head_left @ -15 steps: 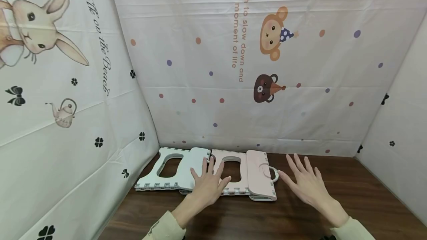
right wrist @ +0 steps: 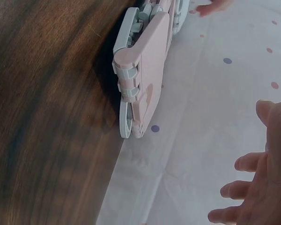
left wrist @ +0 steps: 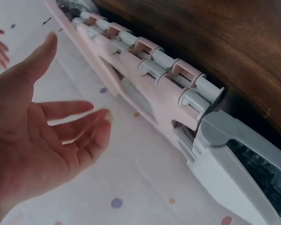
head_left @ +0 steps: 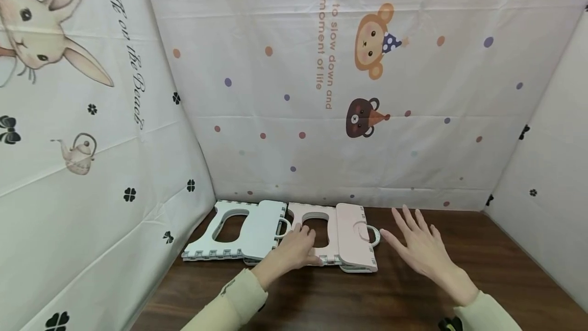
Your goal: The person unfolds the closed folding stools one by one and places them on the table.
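Two folded step stools lie flat side by side, a pale mint one (head_left: pixel 262 229) on the left and a pale pink one (head_left: pixel 352 236) on the right. My left hand (head_left: pixel 292 247) is over the left end of the pink stool, its fingers loosely bent. In the left wrist view that hand (left wrist: pixel 42 136) holds nothing, and a gap shows between it and the pink stool's hinged edge (left wrist: pixel 166 103). My right hand (head_left: pixel 421 250), fingers spread, hovers to the right of the pink stool's loop handle (head_left: pixel 375 236). It holds nothing.
The stools rest on a dark brown wooden table (head_left: pixel 367 300). Behind them hangs a white dotted cloth (head_left: pixel 248 157) with cartoon animals. More printed cloth walls in the left side (head_left: pixel 105 234) and the right side (head_left: pixel 546 157).
My left hand has moved right, from the gap between the stools to over the pink stool's left end, and its spread fingers have bent. My right hand stays nearly still; the view shifted slightly.
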Motion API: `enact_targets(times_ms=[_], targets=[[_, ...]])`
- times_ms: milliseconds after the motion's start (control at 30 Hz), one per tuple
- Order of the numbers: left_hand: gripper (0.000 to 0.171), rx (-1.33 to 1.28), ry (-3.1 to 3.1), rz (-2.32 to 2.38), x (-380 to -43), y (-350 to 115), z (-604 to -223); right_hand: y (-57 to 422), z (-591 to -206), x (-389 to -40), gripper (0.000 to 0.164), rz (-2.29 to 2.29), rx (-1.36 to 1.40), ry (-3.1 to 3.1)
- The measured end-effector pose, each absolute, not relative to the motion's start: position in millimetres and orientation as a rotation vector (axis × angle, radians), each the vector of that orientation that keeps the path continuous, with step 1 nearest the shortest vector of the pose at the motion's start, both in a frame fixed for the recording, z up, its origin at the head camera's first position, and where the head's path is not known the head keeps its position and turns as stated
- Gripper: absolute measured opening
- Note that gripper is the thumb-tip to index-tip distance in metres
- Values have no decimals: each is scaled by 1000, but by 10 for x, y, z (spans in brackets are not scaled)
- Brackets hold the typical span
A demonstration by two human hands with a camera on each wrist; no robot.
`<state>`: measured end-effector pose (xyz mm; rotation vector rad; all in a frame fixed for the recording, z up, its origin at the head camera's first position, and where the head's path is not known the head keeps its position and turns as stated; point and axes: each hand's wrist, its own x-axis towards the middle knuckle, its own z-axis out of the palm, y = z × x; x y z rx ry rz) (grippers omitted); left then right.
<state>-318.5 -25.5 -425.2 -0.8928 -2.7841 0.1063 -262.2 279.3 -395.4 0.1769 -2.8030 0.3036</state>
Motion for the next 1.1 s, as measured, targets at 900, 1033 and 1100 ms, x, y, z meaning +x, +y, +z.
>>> enact_targets(times_ms=[900, 1033, 1100], targets=[[28, -1095, -3023, -10, -3546, 63, -4445, 2902, -3864, -2595, 77, 268, 169, -2806], [28, -1139, -3008, -64, -3548, 63, -4459, 2928, -3858, -2590, 77, 263, 166, -2807], [28, -1158, -2999, -82, -3548, 73, -4447, 2941, -3855, -2588, 77, 257, 164, -2802]])
